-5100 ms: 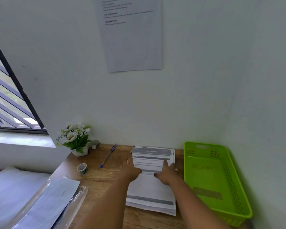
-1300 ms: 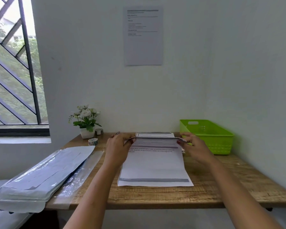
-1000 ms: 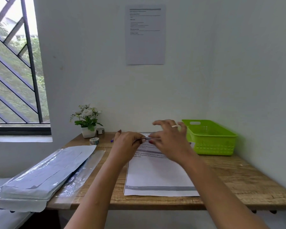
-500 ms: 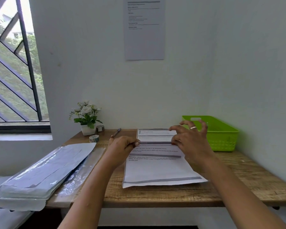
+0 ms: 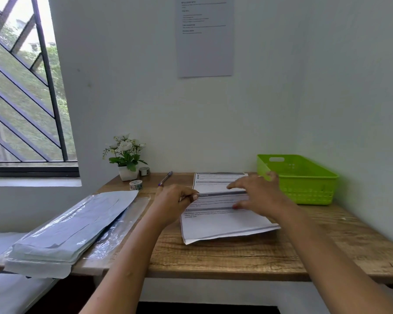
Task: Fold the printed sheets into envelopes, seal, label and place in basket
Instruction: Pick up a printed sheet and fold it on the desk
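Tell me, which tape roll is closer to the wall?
The darker roll, just right of the white flower pot, farthest back. The lighter patterned roll sits further forward, nearer the envelope pack.

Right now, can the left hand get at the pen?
Probably yes. The pen lies on the desk just beyond the left hand, with nothing between them. But that hand pinches the folded edge of the printed sheet, so it would have to let go first.
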`<state>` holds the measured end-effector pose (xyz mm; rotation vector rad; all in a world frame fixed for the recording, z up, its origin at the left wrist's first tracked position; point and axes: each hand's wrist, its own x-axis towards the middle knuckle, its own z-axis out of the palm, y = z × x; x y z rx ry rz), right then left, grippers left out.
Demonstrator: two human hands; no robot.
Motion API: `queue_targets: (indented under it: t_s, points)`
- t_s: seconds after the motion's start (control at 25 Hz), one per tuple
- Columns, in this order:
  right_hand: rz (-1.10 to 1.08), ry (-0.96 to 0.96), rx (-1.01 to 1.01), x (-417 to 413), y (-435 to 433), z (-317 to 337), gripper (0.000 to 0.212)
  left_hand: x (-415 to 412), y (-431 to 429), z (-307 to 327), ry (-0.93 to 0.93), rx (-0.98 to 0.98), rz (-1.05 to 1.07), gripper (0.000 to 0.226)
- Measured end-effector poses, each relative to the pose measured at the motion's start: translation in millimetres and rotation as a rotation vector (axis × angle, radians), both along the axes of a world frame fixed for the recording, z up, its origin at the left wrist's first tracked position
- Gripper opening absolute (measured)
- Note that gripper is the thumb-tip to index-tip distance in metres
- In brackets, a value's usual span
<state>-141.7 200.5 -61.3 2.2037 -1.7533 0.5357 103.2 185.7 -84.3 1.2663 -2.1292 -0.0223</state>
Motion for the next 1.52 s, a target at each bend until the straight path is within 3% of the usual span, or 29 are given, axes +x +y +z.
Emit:
queue_targets:
  t_s: [0.12,0.36,0.56,0.8,0.92,1.08,1.4,1.52]
  points:
    - [0.057,0.027,0.044,21,-8,-11,0.029,1,3,1,0.048,0.025,-0.015,0.024]
    - [0.055,0.06,0.015,34,-9,-14,0.025,-23,8,7,-0.408,-0.144,0.101,0.033]
    - [0.019,0.107,0.038,25,-2,-16,0.028,-15,11,1,-0.585,-0.175,0.103,0.032]
    - [0.018,0.05,0.112,11,4,-22,0.03,35,15,-10,-0.54,-0.049,0.141,0.031]
    - [-0.028,0.013,0.107,4,6,-22,0.026,54,15,-4,-0.377,0.06,0.163,0.031]
    - [0.008,0.04,0.1,17,10,-27,0.028,33,20,-4,-0.118,-0.035,0.019,0.029]
    - [0.045,0.061,0.23,23,16,-34,0.027,-4,18,-19,-0.285,0.336,-0.126,0.034]
    - [0.035,0.053,0.327,22,16,-34,0.033,-2,15,-19,-0.283,0.34,-0.101,0.034]
